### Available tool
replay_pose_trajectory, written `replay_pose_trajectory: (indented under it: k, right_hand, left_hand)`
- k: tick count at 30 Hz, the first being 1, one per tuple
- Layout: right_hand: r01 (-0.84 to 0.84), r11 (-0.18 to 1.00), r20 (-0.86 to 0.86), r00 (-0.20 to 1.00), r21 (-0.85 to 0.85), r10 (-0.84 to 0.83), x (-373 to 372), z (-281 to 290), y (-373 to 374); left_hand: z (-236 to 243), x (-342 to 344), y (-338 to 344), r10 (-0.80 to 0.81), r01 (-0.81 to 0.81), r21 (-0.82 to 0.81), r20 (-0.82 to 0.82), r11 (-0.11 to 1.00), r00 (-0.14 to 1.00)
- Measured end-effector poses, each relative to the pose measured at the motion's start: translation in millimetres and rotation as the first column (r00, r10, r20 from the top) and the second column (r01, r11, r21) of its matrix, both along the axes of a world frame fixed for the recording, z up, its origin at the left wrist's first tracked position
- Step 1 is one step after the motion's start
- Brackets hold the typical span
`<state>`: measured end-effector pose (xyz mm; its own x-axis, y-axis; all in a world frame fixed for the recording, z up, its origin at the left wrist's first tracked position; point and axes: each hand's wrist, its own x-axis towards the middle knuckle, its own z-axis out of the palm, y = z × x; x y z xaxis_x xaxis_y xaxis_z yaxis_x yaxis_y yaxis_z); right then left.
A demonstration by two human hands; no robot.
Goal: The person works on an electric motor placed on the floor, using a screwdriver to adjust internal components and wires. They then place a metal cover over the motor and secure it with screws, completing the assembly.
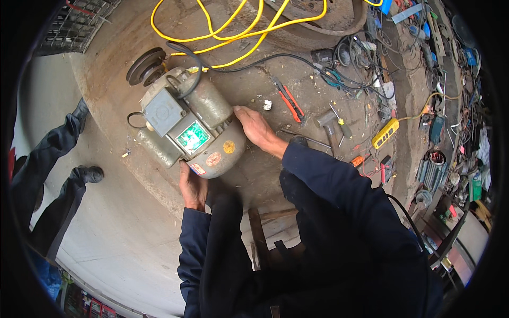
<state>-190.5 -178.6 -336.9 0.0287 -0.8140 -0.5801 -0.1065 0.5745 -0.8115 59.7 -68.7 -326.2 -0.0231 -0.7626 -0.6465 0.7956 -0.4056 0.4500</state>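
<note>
A grey electric motor (pixel 185 124) with a black pulley (pixel 146 64) at its far end lies on a round, worn metal bench top (pixel 275 90). It carries a grey terminal box and a green plate on its side. My left hand (pixel 192 186) presses against the near end cap of the motor at the bench edge. On the motor's right side my right hand (pixel 254 126) rests, fingers curled against the casing. Both hands grip the motor.
A yellow cable (pixel 233 26) and a black cable coil across the bench behind the motor. Red-handled pliers (pixel 290 100), a hammer (pixel 327 124), a screwdriver and a yellow power strip (pixel 385 132) lie to the right. Another person's legs (pixel 58 159) stand at left.
</note>
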Motion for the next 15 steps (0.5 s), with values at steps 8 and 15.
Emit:
replay_pose_trajectory:
  k: [8, 15]
  right_hand:
    - [0.101, 0.995, -0.457, 0.885, 0.015, -0.083, -162, -4, -6]
    - [-0.112, 0.994, -0.633, 0.770, -0.011, 0.079, -207, -4, 37]
  left_hand:
    - [3, 3, 8, -0.004, -0.017, 0.113, 0.188, 0.993, 0.982]
    - [-2, 3, 40, -0.200, -0.053, 0.581, 0.362, 0.812, 0.910]
